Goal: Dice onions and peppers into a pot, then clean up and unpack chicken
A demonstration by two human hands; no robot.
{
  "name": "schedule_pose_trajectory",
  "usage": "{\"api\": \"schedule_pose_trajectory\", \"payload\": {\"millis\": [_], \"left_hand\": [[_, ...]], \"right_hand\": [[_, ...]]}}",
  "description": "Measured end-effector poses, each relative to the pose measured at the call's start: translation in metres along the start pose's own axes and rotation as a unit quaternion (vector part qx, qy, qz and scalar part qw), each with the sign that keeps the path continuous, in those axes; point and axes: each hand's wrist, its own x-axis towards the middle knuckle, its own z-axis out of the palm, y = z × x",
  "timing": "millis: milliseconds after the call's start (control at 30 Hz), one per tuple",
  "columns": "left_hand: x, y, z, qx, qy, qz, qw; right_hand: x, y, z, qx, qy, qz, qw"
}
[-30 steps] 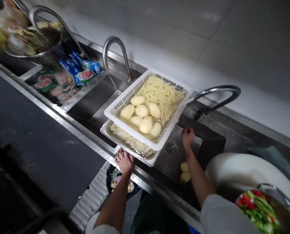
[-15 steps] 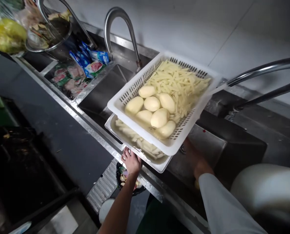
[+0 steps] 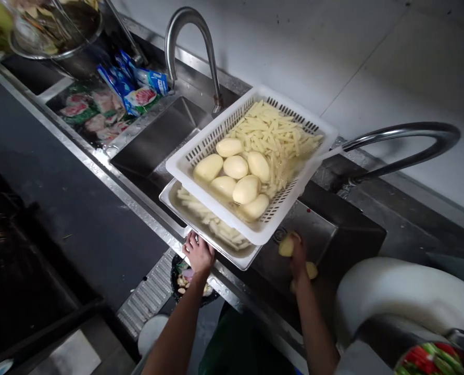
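Note:
In the sink basin at the right, my right hand (image 3: 299, 255) is closed around a peeled potato (image 3: 286, 245). Another potato (image 3: 312, 270) lies by that wrist, partly hidden. My left hand (image 3: 199, 254) rests on the sink's front edge (image 3: 169, 240) with its fingers laid over the metal, against a steel tray (image 3: 244, 260). Potato strips (image 3: 212, 220) sit in liquid in that tray. Above it, a white slotted basket (image 3: 232, 220) overlaps the tray and holds several whole peeled potatoes (image 3: 235, 167) and a heap of cut potato strips (image 3: 274, 133).
Two curved taps (image 3: 190, 15) (image 3: 407, 133) rise behind the sink. Meat pieces (image 3: 99, 107) and blue packets (image 3: 132, 83) lie in the left basin, near a metal pot (image 3: 79, 52). A scrap bin (image 3: 190, 284) stands below. At right are a large white rounded container (image 3: 403, 291) and cut peppers (image 3: 430, 359).
My right hand, blurred in the basin before, now shows clearly with a potato in it. My left hand stays at the sink edge. The view has shifted to the right.

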Motion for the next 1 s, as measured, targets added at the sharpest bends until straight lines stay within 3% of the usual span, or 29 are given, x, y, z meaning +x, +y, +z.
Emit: {"api": "schedule_pose_trajectory", "payload": {"millis": [100, 200, 267, 333, 400, 467, 567, 633, 667, 733, 833, 933, 1000], "left_hand": [[0.000, 0.002, -0.001, -0.011, 0.006, -0.006, 1.000], [0.000, 0.003, -0.003, -0.023, 0.017, -0.006, 1.000], [0.000, 0.004, -0.004, -0.028, 0.024, -0.006, 0.999], [0.000, 0.005, -0.006, -0.028, 0.029, -0.005, 0.999], [0.000, 0.006, -0.006, -0.026, 0.035, -0.003, 0.999], [0.000, 0.006, -0.005, -0.024, 0.045, -0.002, 0.999], [0.001, 0.006, -0.002, -0.023, 0.060, -0.003, 0.998], [0.001, 0.005, -0.001, -0.025, 0.066, -0.002, 0.998], [0.001, 0.005, -0.001, -0.028, 0.066, 0.002, 0.997], [0.001, 0.004, -0.003, -0.037, 0.056, 0.011, 0.998], [0.001, 0.004, -0.006, -0.047, 0.036, 0.000, 0.998], [0.001, 0.005, -0.005, -0.047, 0.024, -0.013, 0.999], [0.001, 0.006, -0.004, -0.050, 0.020, -0.008, 0.999]], "right_hand": [[-0.028, -0.047, -0.048, 0.085, -0.010, -0.008, 0.996], [-0.053, -0.119, -0.057, 0.078, -0.095, -0.117, 0.986], [-0.063, -0.170, -0.033, 0.015, -0.145, -0.242, 0.959], [-0.070, -0.210, 0.011, -0.068, -0.201, -0.366, 0.906], [-0.077, -0.236, 0.061, -0.149, -0.264, -0.443, 0.844], [-0.083, -0.246, 0.105, -0.225, -0.314, -0.474, 0.791], [-0.088, -0.243, 0.142, -0.303, -0.369, -0.493, 0.727], [-0.081, -0.235, 0.145, -0.317, -0.371, -0.502, 0.714], [-0.072, -0.231, 0.141, -0.313, -0.354, -0.506, 0.722], [-0.044, -0.221, 0.122, -0.273, -0.280, -0.515, 0.763], [0.014, -0.189, 0.075, -0.158, -0.083, -0.507, 0.843], [0.058, -0.125, 0.015, -0.117, 0.112, -0.413, 0.896], [0.067, -0.073, -0.020, -0.201, 0.133, -0.312, 0.919]]}}
